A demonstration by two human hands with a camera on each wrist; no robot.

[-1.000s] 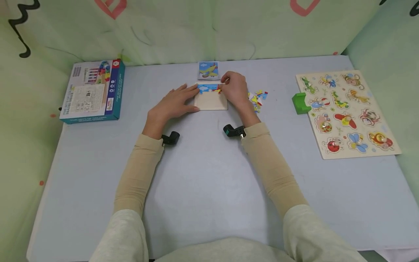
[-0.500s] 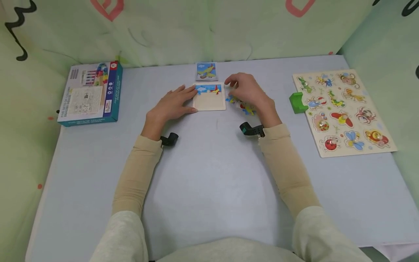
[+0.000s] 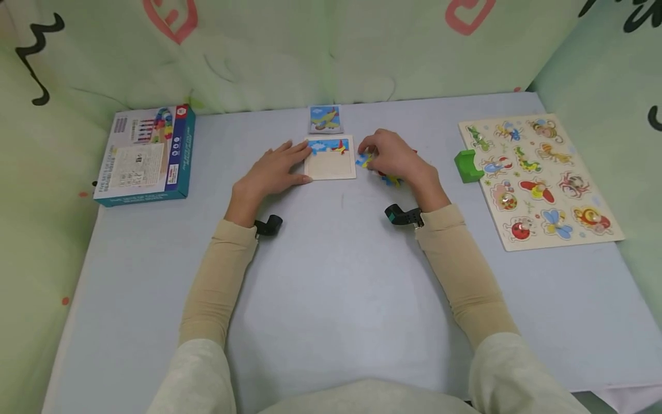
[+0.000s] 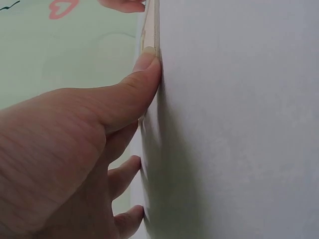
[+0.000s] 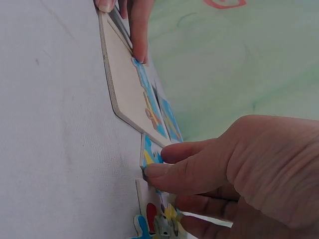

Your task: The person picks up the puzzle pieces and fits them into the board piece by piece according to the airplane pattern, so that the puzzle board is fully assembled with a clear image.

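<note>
A small wooden puzzle board (image 3: 331,168) lies on the table, a row of blue sky pieces (image 3: 323,146) and a red-and-yellow piece along its far side. My left hand (image 3: 274,169) rests at the board's left edge, fingers spread, and the thumb (image 4: 147,64) touches its near corner in the left wrist view. Just right of the board, my right hand (image 3: 394,155) pinches a blue-and-yellow puzzle piece (image 5: 149,152) between thumb and forefinger. More loose pieces (image 5: 159,219) lie under that hand, partly hidden by it.
Behind the board lies a picture card (image 3: 325,119) of a yellow plane. A boxed set (image 3: 142,155) sits at the far left. To the right lie a wooden insect peg board (image 3: 538,184) and a green block (image 3: 468,167) against its edge.
My right hand has left the board's far right corner and moved right to the loose pieces, where it now pinches one. A red-and-yellow piece stays in the board. The left hand keeps its place.
</note>
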